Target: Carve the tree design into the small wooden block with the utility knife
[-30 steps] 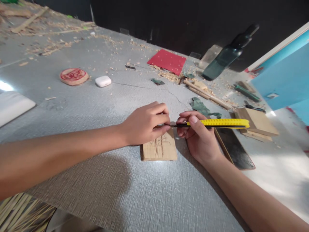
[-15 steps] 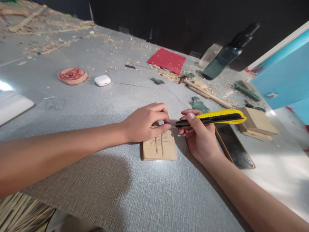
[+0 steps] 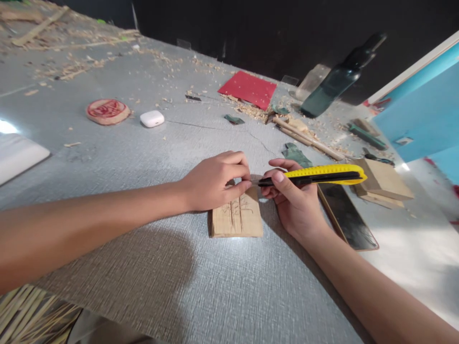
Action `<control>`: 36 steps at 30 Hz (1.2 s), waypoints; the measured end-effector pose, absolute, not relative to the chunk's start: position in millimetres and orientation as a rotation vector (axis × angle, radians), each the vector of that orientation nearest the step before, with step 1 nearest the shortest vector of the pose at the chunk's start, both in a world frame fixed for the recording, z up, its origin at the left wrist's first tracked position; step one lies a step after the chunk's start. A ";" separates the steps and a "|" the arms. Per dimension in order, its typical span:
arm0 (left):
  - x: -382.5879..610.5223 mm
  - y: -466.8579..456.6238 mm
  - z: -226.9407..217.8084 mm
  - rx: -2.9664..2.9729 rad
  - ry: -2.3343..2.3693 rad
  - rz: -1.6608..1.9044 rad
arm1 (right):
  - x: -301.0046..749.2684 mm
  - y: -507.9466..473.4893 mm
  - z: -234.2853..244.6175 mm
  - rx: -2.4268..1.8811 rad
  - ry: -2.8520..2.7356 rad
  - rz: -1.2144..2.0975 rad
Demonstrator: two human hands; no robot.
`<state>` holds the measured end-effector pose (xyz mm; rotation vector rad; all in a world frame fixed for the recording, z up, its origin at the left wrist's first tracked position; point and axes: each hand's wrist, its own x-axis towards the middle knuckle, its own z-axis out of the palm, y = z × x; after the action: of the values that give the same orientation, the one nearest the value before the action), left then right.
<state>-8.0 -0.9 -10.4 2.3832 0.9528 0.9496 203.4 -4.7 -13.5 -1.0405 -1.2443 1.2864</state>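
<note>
My right hand (image 3: 297, 200) grips a yellow and black utility knife (image 3: 322, 175) that points left, its thumb on the black part near the front. The short blade reaches the fingertips of my left hand (image 3: 218, 181). Thumb and forefinger of that hand are closed at the blade tip, which they partly hide. Below them a small wooden block (image 3: 236, 222) lies flat on the table, its face carved with grooves and fine lines. My left hand covers the block's upper left part; whether its other fingers press on the wood is hidden.
A phone (image 3: 347, 217) and wood blocks (image 3: 385, 179) lie right of my right hand. Behind are wooden sticks (image 3: 308, 138), a red sheet (image 3: 247, 89) and a dark bottle (image 3: 332, 88). Farther left are a white earbud case (image 3: 152, 118) and a red-marked wooden disc (image 3: 108, 111).
The utility knife and my right thumb have shifted slightly left. My left fingertips have also moved a little left, and the wooden block stays put.
</note>
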 end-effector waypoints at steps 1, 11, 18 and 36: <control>-8.1 -1.1 -10.4 2.401 0.957 0.947 | 202.9 -5.1 -13.1 -1.051 -1.233 1.291; -9.3 -3.2 -7.8 2.470 0.913 1.045 | 201.8 -5.4 -7.8 -1.018 -1.184 1.352; -10.5 -3.9 -4.0 2.345 0.943 1.107 | 203.5 -6.0 -4.1 -0.987 -1.305 1.396; -10.4 3.7 -10.7 2.217 1.096 1.018 | 201.6 -5.2 -15.8 -0.934 -1.151 1.221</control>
<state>-10.4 3.7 -10.7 2.2174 1.0962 1.0179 201.6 -5.2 -15.8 -0.9340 -1.1511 1.2207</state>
